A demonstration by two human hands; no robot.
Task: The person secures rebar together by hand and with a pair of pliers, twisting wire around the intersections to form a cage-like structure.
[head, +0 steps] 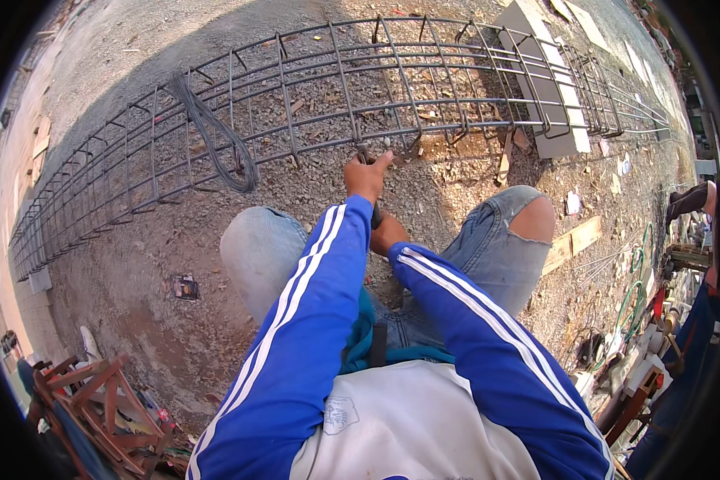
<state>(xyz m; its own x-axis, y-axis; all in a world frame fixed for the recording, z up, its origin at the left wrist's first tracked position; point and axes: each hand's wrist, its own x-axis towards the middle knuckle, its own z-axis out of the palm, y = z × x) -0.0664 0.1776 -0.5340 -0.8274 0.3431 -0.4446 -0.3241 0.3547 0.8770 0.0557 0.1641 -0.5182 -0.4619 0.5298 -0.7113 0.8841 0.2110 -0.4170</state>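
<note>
A long rebar cage (288,117) of steel bars and stirrups lies across the gravel in front of me. My left hand (366,177) is closed around the upper end of a dark metal tool (363,153), whose tip meets the cage's near bottom bar. Below it, my right hand (387,233) grips the tool's lower handle (376,216) between my knees. The exact kind of tool cannot be told. A looped bundle of thin tie wire (216,135) hangs over the cage to the left of my hands.
A pale concrete block (561,90) supports the cage at the right, with another (40,280) under its far left end. A wooden board (572,245) lies beside my right knee. Brown wooden frames (105,408) stand lower left. Another person's leg (693,198) shows at the right edge, near scattered materials.
</note>
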